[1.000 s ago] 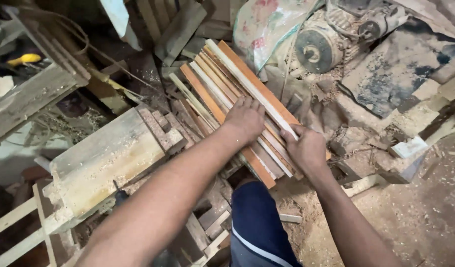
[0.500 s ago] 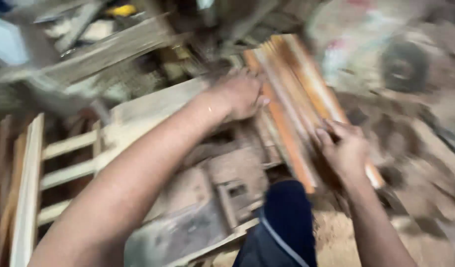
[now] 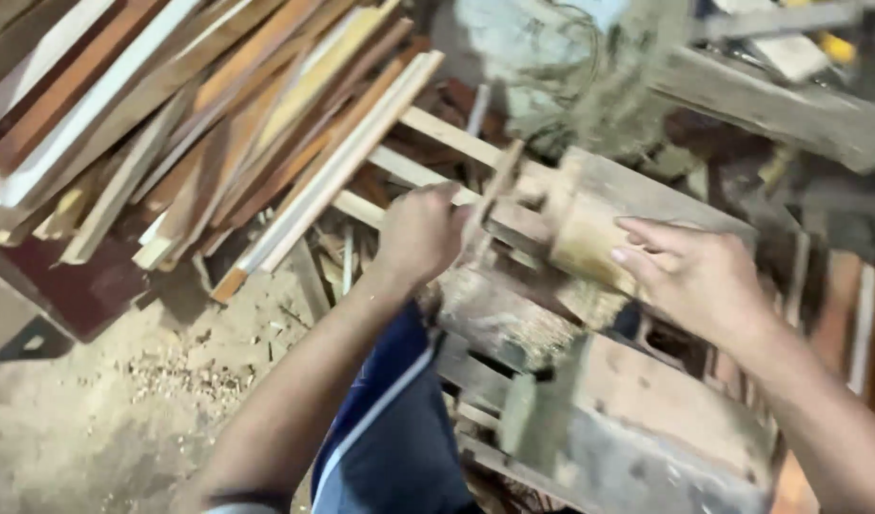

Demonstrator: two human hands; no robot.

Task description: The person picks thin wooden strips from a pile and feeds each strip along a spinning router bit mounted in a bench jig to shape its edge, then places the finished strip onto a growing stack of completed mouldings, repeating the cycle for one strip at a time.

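Observation:
I hold a bundle of thin wooden strips (image 3: 575, 233) between both hands; it is motion-blurred and points away from me. My left hand (image 3: 416, 235) is curled around its left side. The right side of the bundle is pressed by the flat fingers of my right hand (image 3: 696, 279). Under the bundle stands a worn, dusty wooden workbench (image 3: 647, 409). My knee in blue trousers (image 3: 394, 428) shows below my left forearm.
A big pile of long wooden slats (image 3: 199, 124) leans across the upper left. Sawdust and chips cover the floor (image 3: 123, 400) at the lower left. A thick grey plank (image 3: 780, 105) and clutter lie at the upper right.
The view has swung far to the left, so the slat pile now shows. Both hands have carried the bundle of strips from beside the machine to above the workbench.

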